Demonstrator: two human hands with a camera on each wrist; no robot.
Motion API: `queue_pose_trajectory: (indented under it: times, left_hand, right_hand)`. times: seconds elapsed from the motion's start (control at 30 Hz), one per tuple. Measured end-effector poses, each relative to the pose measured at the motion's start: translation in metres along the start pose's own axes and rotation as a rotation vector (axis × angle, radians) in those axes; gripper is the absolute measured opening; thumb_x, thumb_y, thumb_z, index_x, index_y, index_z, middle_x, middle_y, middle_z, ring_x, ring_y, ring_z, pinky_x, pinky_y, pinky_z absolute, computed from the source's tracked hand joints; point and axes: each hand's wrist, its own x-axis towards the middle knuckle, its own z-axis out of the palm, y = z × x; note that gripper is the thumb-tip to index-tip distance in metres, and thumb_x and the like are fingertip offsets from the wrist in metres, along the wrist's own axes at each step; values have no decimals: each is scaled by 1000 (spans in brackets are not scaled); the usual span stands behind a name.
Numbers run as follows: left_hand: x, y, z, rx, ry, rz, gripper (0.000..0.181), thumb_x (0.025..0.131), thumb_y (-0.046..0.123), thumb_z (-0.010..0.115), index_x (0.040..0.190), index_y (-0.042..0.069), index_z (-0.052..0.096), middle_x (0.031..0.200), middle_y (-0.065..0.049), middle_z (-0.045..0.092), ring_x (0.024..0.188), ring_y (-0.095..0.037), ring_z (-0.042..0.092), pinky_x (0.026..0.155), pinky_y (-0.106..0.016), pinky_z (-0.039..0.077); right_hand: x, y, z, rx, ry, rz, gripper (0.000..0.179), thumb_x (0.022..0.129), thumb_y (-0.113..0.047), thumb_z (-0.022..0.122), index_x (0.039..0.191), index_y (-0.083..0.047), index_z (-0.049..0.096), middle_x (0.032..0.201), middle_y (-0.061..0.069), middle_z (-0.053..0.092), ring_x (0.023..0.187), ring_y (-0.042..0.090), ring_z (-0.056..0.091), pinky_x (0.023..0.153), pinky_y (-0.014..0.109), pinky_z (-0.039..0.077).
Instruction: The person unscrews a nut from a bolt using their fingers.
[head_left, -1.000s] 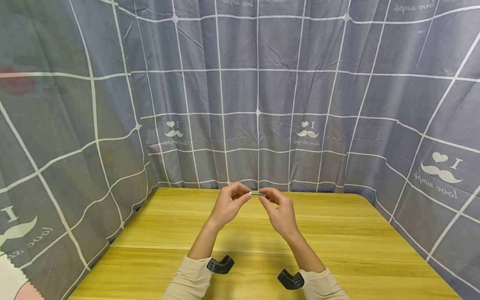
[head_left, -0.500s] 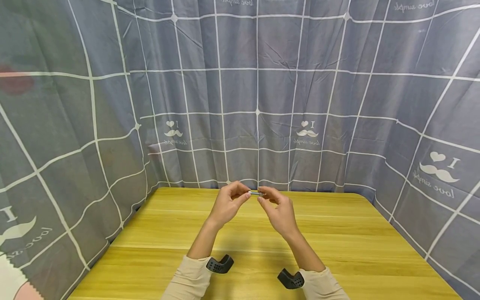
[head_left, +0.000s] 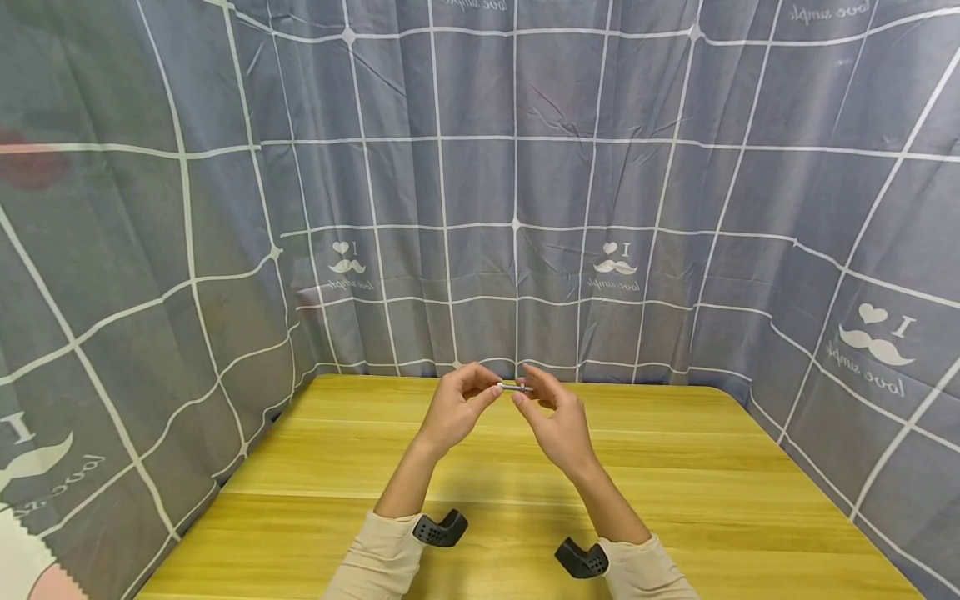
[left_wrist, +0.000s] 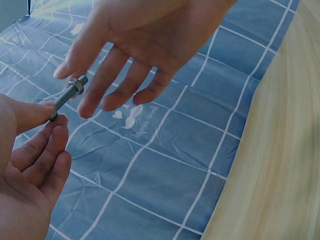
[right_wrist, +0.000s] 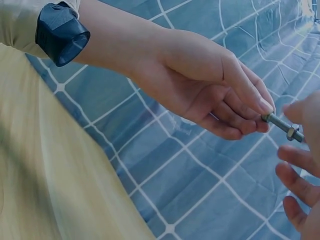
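Pinched at its head between thumb and fingertips of my left hand (head_left: 452,410), a metal bolt (left_wrist: 64,98) points toward my right hand. A hex nut (left_wrist: 76,86) sits on its thread close to the free end, a short bit of thread showing beyond it. My right hand (head_left: 562,423) is spread around that end, thumb on one side and fingers on the other, with gaps to the nut in the left wrist view. In the right wrist view, the bolt (right_wrist: 278,122) runs from the left fingertips to between the right thumb and fingers.
Both hands are raised over the far part of a wood-grain table (head_left: 487,533). A grey checked curtain (head_left: 480,183) hangs behind it and along both sides. Black wrist mounts (head_left: 440,529) sit at the sleeve cuffs.
My right thumb and fingers have parted from the bolt's nut end and spread wider, leaving the nut showing. My left hand keeps its pinch and has barely moved.
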Motion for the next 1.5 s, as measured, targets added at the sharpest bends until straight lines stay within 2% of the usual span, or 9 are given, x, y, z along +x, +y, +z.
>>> queue_pose_trajectory:
  times: [0.2, 0.33, 0.43, 0.57, 0.67, 0.87, 1.07, 1.3, 1.5]
  left_hand:
    - [0, 0, 1, 2, 0, -9, 6, 98, -1, 68, 103, -3, 71, 94, -17, 70, 89, -32, 68, 88, -45, 55]
    - [0, 2, 2, 19, 8, -17, 7, 98, -5, 67, 103, -8, 70, 92, -21, 70, 88, -34, 66, 86, -44, 55]
    - [-1, 16, 2, 26, 9, -24, 6, 97, -8, 66, 102, -10, 69, 91, -24, 69, 86, -34, 66, 85, -42, 54]
    - [-3, 37, 1, 23, 5, -19, 5, 97, -10, 65, 100, -12, 68, 90, -24, 68, 85, -34, 66, 84, -42, 55]
    - [-3, 29, 1, 24, 6, -24, 5, 97, -9, 65, 101, -11, 68, 90, -25, 68, 86, -35, 66, 85, -43, 54]
    - [0, 4, 2, 15, 14, -32, 5, 98, -5, 67, 102, -7, 70, 91, -21, 69, 87, -33, 66, 85, -41, 54]
    - [0, 0, 0, 1, 3, -3, 5, 99, 2, 69, 102, 0, 72, 91, -13, 71, 87, -29, 67, 84, -36, 55]
    - [-1, 0, 0, -3, 7, -18, 5, 99, 1, 69, 102, 0, 72, 92, -15, 71, 87, -29, 67, 85, -38, 54]
    - [0, 0, 3, 18, 13, -27, 5, 97, -6, 67, 101, -6, 70, 91, -20, 70, 87, -35, 66, 85, -41, 55]
  right_hand:
    - [0, 1, 1, -13, 12, 15, 20, 103, -11, 66, 118, -2, 75, 99, 5, 76, 95, 26, 70, 86, 53, 55]
    - [-1, 1, 1, -11, 3, -6, 29, 98, -7, 72, 127, -5, 70, 111, 9, 74, 96, 26, 69, 89, 56, 53]
    - [-1, 0, 1, -9, -10, 11, 33, 100, -13, 71, 132, -6, 67, 116, 7, 73, 97, 25, 69, 90, 55, 53]
    - [0, 0, 1, -19, 12, 18, 21, 104, -14, 66, 122, -5, 72, 105, 5, 75, 93, 22, 69, 83, 46, 56]
    - [0, 1, 1, -13, 25, 3, 16, 102, -6, 67, 116, -5, 74, 103, 6, 75, 91, 22, 70, 82, 45, 57]
    - [0, 2, 2, 30, 2, 10, 31, 100, -9, 71, 130, -5, 67, 118, 11, 73, 96, 25, 70, 89, 52, 55]
    - [0, 2, 2, 7, 28, 5, 15, 102, -10, 67, 115, -5, 74, 98, 2, 75, 90, 20, 70, 81, 39, 57]
    - [0, 1, 2, 38, 35, 4, 29, 100, -10, 71, 129, -5, 67, 114, 9, 73, 94, 23, 69, 86, 46, 55]
    - [0, 0, 1, 17, 55, 0, 14, 101, -9, 69, 113, -4, 74, 99, 7, 76, 86, 22, 71, 77, 34, 57]
